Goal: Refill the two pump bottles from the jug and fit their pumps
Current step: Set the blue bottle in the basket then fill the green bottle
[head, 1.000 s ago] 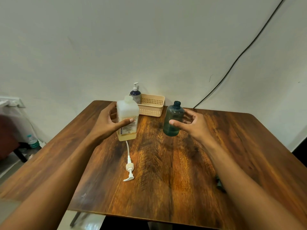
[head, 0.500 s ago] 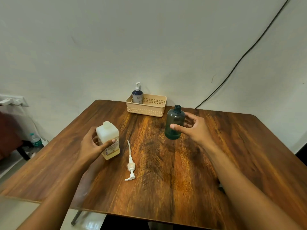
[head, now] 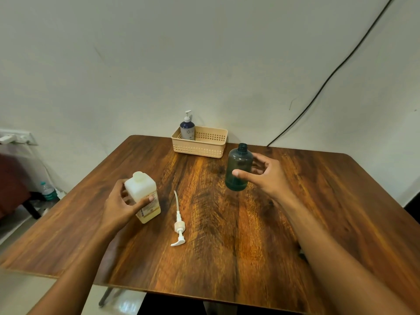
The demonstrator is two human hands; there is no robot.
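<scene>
Left hand is gripping jug near desk left edge, fingers wrapping it. Right hand is holding green bottle, uncapped, upright mid-desk. Pump is lying flat between. Blue bottle is sitting in basket, rear edge.

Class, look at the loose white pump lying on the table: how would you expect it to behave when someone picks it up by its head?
The pump probably feels light, being small plastic. Its thin dip tube curves, so it likely flexes and swings. Lying on its side, it may roll if nudged.
</scene>
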